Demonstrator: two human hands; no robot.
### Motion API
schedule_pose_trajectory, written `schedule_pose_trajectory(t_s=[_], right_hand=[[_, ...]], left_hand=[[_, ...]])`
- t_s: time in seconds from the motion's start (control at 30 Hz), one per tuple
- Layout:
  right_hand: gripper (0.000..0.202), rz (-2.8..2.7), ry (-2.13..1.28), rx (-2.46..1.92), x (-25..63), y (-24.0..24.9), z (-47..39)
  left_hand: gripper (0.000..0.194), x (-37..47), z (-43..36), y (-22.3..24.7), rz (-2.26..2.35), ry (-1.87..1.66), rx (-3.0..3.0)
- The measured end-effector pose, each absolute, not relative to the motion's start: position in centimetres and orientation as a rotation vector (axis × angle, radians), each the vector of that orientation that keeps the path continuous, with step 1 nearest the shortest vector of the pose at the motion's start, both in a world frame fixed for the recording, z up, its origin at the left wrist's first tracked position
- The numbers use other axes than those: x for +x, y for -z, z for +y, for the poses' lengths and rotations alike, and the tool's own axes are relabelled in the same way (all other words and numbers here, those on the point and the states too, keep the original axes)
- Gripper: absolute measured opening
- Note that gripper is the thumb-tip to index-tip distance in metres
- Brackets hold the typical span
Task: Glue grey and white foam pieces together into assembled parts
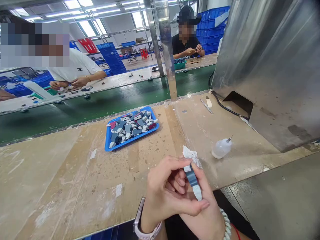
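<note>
A small dark blue and white part (192, 177) is held between my two hands above the front edge of the table. My left hand (162, 190) pinches it, index finger at its upper end and thumb by its lower white end. My right hand (208, 203) is closed on the part's right side. Just behind the fingers lies a crumpled white cloth (190, 153). Farther back, a blue tray (108, 141) holds several similar dark blue, white and red parts.
A white squeeze bottle (221, 148) lies tilted on the table (75, 173) at right. Behind it are a thin metal tool (206, 106), a cable and a large metal housing (270, 76). Beyond a green conveyor belt (120, 98), two people handle small parts.
</note>
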State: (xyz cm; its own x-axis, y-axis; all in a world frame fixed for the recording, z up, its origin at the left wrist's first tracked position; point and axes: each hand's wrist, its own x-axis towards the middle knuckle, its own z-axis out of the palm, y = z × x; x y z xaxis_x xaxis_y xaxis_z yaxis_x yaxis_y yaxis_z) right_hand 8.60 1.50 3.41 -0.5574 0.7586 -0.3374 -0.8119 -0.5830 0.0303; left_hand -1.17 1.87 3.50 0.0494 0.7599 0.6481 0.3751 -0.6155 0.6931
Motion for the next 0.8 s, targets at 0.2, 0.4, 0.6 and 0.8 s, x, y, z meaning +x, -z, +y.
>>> schedule_pose_trajectory(t_s=[0.2,0.4,0.6,0.8], right_hand=[[0.037,0.151,-2.154,-0.322,8.4,-2.8,1.1],[0.035,0.154,-2.150,-0.346,8.5,-2.4,1.1],[0.034,0.124,-2.230,-0.301,8.8,-1.6,1.2],[0.042,0.245,-2.211,-0.369,8.5,-2.9,1.7]], left_hand=[[0.053,-1.4,2.1,-3.4,1.180,-1.603,2.014],[0.055,-1.6,2.2,-3.5,1.147,-1.584,2.055],[0.058,-1.5,1.9,-3.4,1.152,-1.633,2.002],[0.060,-1.4,1.9,-3.4,1.202,-1.565,1.955]])
